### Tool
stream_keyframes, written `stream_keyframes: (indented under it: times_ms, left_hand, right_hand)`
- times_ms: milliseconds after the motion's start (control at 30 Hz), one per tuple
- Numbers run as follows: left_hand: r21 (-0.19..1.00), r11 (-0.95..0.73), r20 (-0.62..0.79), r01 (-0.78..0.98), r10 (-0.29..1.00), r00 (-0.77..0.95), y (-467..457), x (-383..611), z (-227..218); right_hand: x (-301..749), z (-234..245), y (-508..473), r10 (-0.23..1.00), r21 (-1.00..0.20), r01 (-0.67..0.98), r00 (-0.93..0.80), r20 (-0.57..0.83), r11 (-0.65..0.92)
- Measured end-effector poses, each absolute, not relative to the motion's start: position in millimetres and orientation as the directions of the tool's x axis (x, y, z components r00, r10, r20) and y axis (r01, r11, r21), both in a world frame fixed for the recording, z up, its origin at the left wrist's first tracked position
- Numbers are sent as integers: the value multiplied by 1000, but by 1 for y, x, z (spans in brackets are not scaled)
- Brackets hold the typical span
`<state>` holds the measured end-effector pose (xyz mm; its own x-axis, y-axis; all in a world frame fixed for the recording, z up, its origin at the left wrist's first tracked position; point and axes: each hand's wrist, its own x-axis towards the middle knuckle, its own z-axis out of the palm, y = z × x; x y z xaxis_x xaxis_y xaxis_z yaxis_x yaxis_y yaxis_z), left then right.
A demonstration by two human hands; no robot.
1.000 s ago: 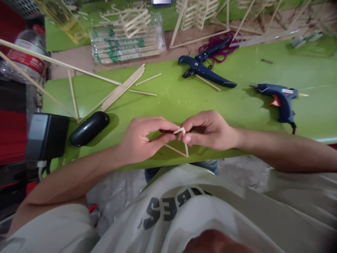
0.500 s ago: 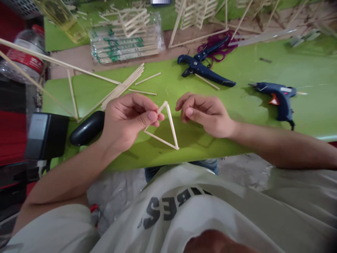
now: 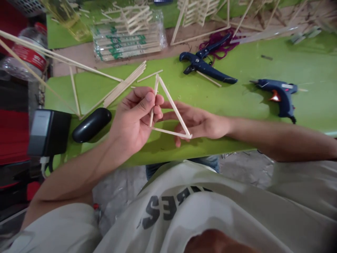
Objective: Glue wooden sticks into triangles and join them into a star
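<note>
A small triangle of joined wooden sticks (image 3: 172, 102) is held up over the green table, pinched along one side by the thumb and fingers of my left hand (image 3: 137, 117). My right hand (image 3: 196, 119) is just behind the triangle, partly covered by its sticks. Its fingers are apart and reach toward my left fingertips; whether they touch the triangle I cannot tell. Beyond my left hand lies a bundle of thin wooden sticks (image 3: 126, 84), with a loose short stick (image 3: 150, 76) beside it.
A blue glue gun (image 3: 283, 91) rests at the right, and a dark blue cutter (image 3: 207, 65) lies farther back. Packaged sticks (image 3: 123, 44) are at the back. A black oval case (image 3: 92, 125), a dark box-shaped device (image 3: 48, 131) and a large stick frame (image 3: 75, 91) occupy the left.
The triangle has turned and risen in my left hand, its lower corner swinging right. My right hand has moved left and down behind it, its fingers opening out.
</note>
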<state>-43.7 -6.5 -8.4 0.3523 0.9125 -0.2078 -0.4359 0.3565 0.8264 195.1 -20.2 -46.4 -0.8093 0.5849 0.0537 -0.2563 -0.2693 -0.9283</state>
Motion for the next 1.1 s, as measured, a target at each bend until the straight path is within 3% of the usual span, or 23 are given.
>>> stream_keyframes:
  times_ms: [133, 400, 700, 1100]
  left_hand:
    - [776, 454, -337, -438, 885, 322, -16, -30, -11]
    - [679, 473, -347, -562, 881, 322, -19, -21, -11]
    - [725, 451, -373, -521, 892, 255, -11, -30, -4]
    - [841, 241, -183, -485, 969, 164, 0, -34, -11]
  right_hand:
    - [192, -49, -21, 543, -940, -156, -839, -36, -304]
    - [199, -41, -23, 589, -921, 54, -754, -291, -386]
    - [218, -48, -16, 705, -951, -48, -683, -191, -305]
    - [232, -39, -7, 810, -977, -30, -564, -160, -213]
